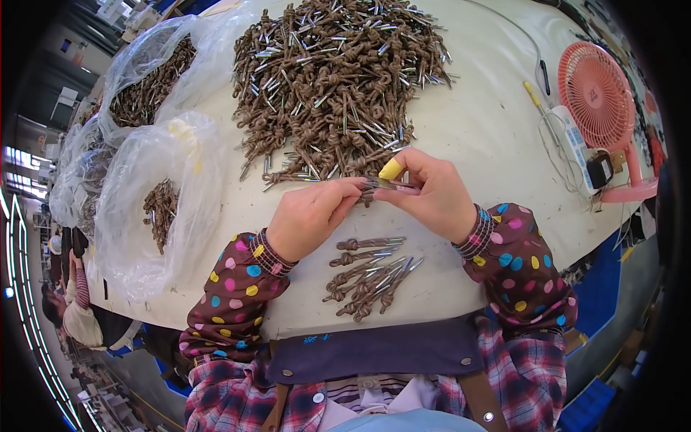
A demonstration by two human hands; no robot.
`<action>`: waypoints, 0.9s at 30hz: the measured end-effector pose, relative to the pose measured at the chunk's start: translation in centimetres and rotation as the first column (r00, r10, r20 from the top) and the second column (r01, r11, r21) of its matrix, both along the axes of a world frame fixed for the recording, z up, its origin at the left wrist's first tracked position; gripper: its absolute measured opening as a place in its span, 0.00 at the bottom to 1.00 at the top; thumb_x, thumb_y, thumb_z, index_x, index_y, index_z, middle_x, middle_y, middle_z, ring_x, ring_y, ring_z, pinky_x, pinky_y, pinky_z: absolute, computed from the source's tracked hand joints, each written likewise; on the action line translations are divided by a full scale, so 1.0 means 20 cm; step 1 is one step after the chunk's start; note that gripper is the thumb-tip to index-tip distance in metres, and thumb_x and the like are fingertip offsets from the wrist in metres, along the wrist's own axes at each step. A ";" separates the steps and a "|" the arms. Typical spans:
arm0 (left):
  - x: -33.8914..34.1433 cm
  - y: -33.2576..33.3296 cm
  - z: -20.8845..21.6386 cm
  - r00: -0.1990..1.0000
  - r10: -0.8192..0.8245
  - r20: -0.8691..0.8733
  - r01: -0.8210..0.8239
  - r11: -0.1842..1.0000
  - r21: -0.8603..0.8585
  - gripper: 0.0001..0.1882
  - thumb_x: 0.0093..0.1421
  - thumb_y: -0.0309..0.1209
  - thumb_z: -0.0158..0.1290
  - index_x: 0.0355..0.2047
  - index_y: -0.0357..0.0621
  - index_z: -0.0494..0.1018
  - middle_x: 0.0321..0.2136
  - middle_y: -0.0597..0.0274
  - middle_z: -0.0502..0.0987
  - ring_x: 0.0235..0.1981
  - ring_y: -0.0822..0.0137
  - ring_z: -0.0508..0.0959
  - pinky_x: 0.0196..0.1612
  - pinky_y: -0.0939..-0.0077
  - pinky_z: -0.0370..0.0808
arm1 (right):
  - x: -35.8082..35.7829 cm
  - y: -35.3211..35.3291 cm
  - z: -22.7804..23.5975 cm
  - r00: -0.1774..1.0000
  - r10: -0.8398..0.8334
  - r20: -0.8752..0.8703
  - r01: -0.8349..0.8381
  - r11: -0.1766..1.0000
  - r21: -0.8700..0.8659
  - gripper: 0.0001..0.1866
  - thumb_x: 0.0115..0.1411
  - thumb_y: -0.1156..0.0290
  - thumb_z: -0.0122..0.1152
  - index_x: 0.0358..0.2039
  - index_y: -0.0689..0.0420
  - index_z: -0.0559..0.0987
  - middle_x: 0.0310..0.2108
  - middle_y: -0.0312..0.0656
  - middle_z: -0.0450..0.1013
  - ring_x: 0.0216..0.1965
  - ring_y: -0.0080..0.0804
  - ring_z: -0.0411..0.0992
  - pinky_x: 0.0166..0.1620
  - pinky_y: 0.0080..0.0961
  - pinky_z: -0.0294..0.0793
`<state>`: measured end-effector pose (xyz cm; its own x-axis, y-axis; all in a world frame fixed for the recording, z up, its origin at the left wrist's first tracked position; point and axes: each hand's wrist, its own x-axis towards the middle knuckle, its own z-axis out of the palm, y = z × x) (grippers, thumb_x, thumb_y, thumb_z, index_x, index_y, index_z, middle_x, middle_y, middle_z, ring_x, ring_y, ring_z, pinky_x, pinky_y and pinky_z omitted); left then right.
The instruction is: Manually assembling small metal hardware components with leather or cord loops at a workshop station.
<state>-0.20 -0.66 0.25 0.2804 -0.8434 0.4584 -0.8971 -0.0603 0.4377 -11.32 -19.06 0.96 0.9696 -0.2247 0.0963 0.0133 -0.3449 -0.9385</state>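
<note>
In front of the big pile my two hands meet, fingertips almost touching. My left hand is closed in a pinch on a brown knotted cord, mostly hidden by the fingers. My right hand, a yellow cover on one finger, pinches a thin piece with a metallic glint and a pinkish edge; its kind is unclear. Just beyond lies the heap of brown knotted cords with shiny metal tips. Nearer me, between my forearms, several such cords lie with tips pointing right.
Clear plastic bags with more brown cords stand on the left. On the right are a pink fan, a white power strip with a black adapter, a yellow-handled tool and a black pen. Another person is at far left.
</note>
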 end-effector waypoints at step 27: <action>-0.03 0.00 -0.05 0.942 0.050 -0.331 -0.038 0.998 0.043 0.07 0.59 0.20 0.50 0.37 0.37 0.64 0.34 0.54 0.75 0.31 0.56 0.76 0.34 0.71 0.73 | -0.01 0.00 0.03 0.940 0.126 0.318 0.184 0.599 -0.779 0.15 0.49 0.56 0.65 0.22 0.50 0.71 0.24 0.32 0.66 0.19 0.29 0.69 0.22 0.25 0.67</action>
